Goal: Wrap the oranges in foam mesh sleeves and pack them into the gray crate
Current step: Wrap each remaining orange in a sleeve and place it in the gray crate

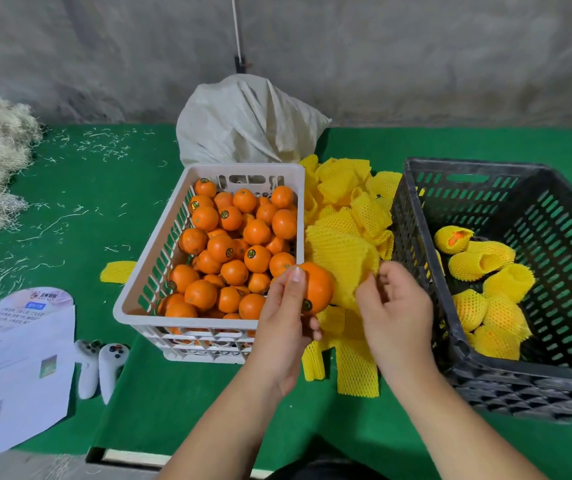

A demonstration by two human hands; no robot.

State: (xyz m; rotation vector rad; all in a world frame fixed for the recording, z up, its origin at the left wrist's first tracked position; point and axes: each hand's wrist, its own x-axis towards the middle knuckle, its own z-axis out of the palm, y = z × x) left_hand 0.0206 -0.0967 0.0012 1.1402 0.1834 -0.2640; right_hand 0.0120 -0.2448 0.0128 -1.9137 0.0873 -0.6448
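Left hand grasping one orange; right hand pinching one yellow foam mesh sleeve; seemingly seven wrapped oranges inside gray crate.

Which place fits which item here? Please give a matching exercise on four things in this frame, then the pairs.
Things:
1. bare round orange
2. white slatted plastic crate
3. dark gray slatted plastic crate
4. white game controller

Places:
A. on the green cloth beside printed sheets
B. holds unwrapped oranges
C. holds oranges in yellow foam mesh
D. gripped in the left hand

Pairs: 1-D, 2-B, 3-C, 4-A
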